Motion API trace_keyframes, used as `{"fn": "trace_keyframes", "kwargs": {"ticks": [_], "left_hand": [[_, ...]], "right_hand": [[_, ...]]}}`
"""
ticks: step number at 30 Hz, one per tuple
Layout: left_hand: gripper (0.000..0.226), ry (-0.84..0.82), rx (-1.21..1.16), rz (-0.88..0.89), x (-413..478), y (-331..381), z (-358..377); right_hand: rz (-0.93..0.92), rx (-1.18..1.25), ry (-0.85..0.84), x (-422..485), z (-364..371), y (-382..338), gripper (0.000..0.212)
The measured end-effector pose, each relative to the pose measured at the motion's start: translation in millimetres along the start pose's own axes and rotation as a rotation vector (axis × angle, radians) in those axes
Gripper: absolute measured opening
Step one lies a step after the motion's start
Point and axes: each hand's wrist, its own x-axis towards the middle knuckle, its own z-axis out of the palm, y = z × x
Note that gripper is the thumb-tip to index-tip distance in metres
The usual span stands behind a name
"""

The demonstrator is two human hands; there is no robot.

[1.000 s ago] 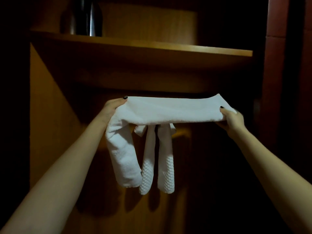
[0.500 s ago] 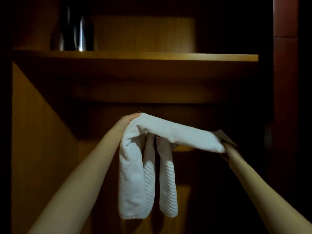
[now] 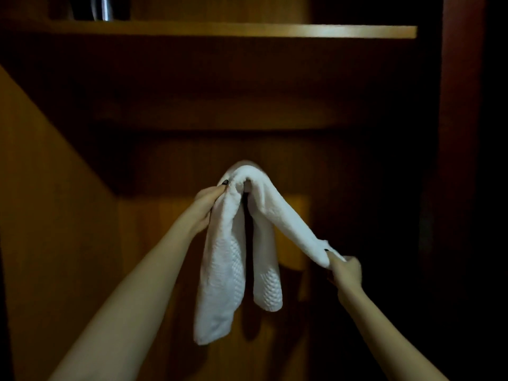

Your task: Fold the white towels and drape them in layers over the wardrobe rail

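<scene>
A smooth white towel (image 3: pixel 283 215) bends over a high point inside the dark wardrobe; the rail itself is hidden under the cloth. My left hand (image 3: pixel 206 207) pinches the towel near that top fold, and its left part hangs down long. My right hand (image 3: pixel 343 268) grips the towel's other end, lower and to the right, so this part slopes down taut. A waffle-textured white towel (image 3: pixel 268 281) hangs in two strips beneath the smooth one.
A wooden shelf (image 3: pixel 275 30) spans the wardrobe above, with a dark shiny object (image 3: pixel 103 8) on its left end. A wooden side wall (image 3: pixel 49 215) stands at the left and a reddish door frame (image 3: pixel 461 133) at the right.
The smooth towel was stretched level between both hands. My right hand has dropped down with its end, so the towel now bends over the top and slopes right. My left hand stayed near the top.
</scene>
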Motion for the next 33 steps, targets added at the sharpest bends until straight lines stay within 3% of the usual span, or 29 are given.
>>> {"fn": "trace_keyframes", "kwargs": {"ticks": [3,7,11,13,15,22,28,33], "left_hand": [[0.029,0.145,0.156,0.128,-1,-8,1],[0.034,0.209,0.231,0.428,-29,-17,5],[0.062,0.054,0.458,0.606,-46,-37,15],[0.06,0.09,0.522,0.619,-49,-40,24],[0.05,0.155,0.47,0.591,-48,-37,27],[0.038,0.256,0.526,0.645,-42,-13,19],[0.039,0.173,0.641,0.71,-34,9,18],[0.039,0.141,0.576,0.64,-37,1,21]], "right_hand": [[-0.129,-0.151,0.022,-7,8,4,0.042],[-0.488,-0.046,-0.052,-35,19,-37,0.021],[-0.793,-0.067,-0.347,-68,46,-96,0.029],[-0.883,-0.169,-0.42,-71,62,-115,0.048],[-0.937,-0.293,-0.414,-71,72,-125,0.059],[-1.136,-0.526,-0.226,-62,93,-137,0.046],[-1.152,-0.431,-0.222,-47,71,-147,0.048],[-1.201,-0.474,-0.272,-52,77,-123,0.043]]}}
